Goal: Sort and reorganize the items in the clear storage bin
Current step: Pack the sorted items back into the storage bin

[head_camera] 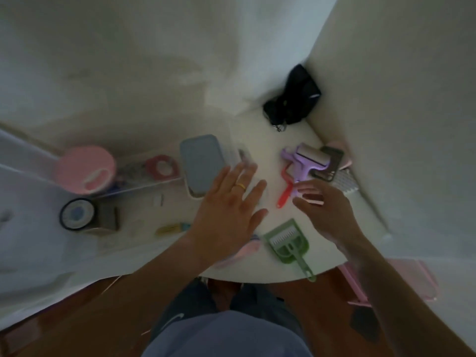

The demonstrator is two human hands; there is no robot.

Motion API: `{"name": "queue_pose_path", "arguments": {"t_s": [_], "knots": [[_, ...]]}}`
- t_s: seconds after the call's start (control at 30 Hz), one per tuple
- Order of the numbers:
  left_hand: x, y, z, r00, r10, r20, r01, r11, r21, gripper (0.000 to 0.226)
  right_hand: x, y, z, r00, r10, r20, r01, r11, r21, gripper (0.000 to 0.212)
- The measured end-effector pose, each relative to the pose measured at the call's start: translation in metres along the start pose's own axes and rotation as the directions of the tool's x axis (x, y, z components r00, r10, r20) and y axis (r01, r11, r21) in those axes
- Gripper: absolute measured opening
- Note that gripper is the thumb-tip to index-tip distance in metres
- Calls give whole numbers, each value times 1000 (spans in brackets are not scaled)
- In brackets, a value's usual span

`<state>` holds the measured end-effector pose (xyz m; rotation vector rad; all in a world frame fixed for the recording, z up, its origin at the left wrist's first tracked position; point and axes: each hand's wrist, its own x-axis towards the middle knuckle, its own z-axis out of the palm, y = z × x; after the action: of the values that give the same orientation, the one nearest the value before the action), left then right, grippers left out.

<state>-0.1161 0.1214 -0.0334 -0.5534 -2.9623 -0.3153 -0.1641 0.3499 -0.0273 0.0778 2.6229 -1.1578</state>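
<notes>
Head view: both hands' fingers spread, holding nothing; left hand [226,215], right hand [327,210]; no legible writing

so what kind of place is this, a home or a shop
Probably a home, perhaps a living room or bedroom: a white round table against cream cushions, a wooden floor below, and household bits like a purple lint roller and a green dustpan.

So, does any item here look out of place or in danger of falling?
Yes, the green scoop lies at the near rim of the white table, and its handle sticks out past the edge, so a knock could send it to the floor. The left hand and right hand hover open above the table.
</notes>
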Motion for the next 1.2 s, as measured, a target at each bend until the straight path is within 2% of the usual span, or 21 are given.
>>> {"name": "queue_pose_path", "arguments": {"t_s": [0.13, 0.2, 0.27, 0.33, 0.4, 0.47, 0.57, 0.63, 0.67, 0.8, 0.87, 0.93, 0.97, 1.03, 1.07, 1.13, 1.2], "knots": [[-6, 49, 39, 978, 188, -88, -196, 975, -102, 38, -20, 65, -4, 997, 73, -16, -74, 993, -89, 27], [-21, 62, 71, 977, 212, 16, -210, 974, -84, 43, -27, 102, 6, 988, 151, 35, -142, 973, -182, 36], [-36, 67, 102, 967, 79, 242, -73, 997, -33, 63, -35, 132, 18, 964, 235, 122, -194, 941, -278, 49], [-49, 65, 124, 899, -109, 425, 112, 994, 17, 80, -44, 151, 30, 940, 294, 176, -226, 918, -327, 55], [-58, 60, 140, 814, -240, 530, 237, 969, 74, 92, -49, 164, 41, 924, 325, 203, -234, 898, -371, 55], [-66, 56, 152, 742, -344, 576, 307, 937, 165, 96, -50, 171, 51, 928, 305, 213, -191, 882, -431, 59], [-73, 46, 165, 713, -412, 567, 360, 910, 207, 104, -43, 174, 66, 979, 140, 149, -45, 860, -509, 63], [-77, 40, 170, 724, -424, 544, 374, 904, 207, 108, -35, 167, 77, 997, -14, 82, 58, 824, -564, 65], [-79, 37, 171, 739, -435, 515, 389, 899, 200, 106, -30, 162, 82, 998, -47, 39, 61, 799, -598, 62], [-81, 30, 173, 758, -469, 453, 455, 878, 148, 83, -12, 144, 92, 996, 82, -31, -83, 748, -659, 48], [-80, 28, 171, 769, -463, 441, 473, 876, 95, 72, -10, 138, 96, 998, -17, -53, -21, 772, -635, 51], [-81, 25, 170, 796, -434, 422, 454, 889, 56, 60, -11, 130, 104, 969, -247, 28, 218, 791, -571, 52], [-80, 23, 168, 821, -407, 400, 434, 900, 25, 56, -10, 126, 111, 929, -356, 100, 355, 782, -512, 51], [-80, 20, 162, 898, -321, 302, 354, 933, -62, 49, -6, 115, 120, 854, -454, 253, 518, 782, -346, 49], [-81, 20, 155, 934, -268, 235, 295, 951, -90, 46, -4, 108, 122, 833, -450, 323, 535, 803, -263, 50], [-85, 21, 137, 979, -157, 128, 170, 980, -102, 42, 2, 92, 115, 817, -382, 433, 479, 867, -137, 56], [-90, 26, 108, 994, -95, 54, 101, 987, -122, 38, 6, 72, 97, 808, -356, 469, 456, 883, -114, 57]]}}
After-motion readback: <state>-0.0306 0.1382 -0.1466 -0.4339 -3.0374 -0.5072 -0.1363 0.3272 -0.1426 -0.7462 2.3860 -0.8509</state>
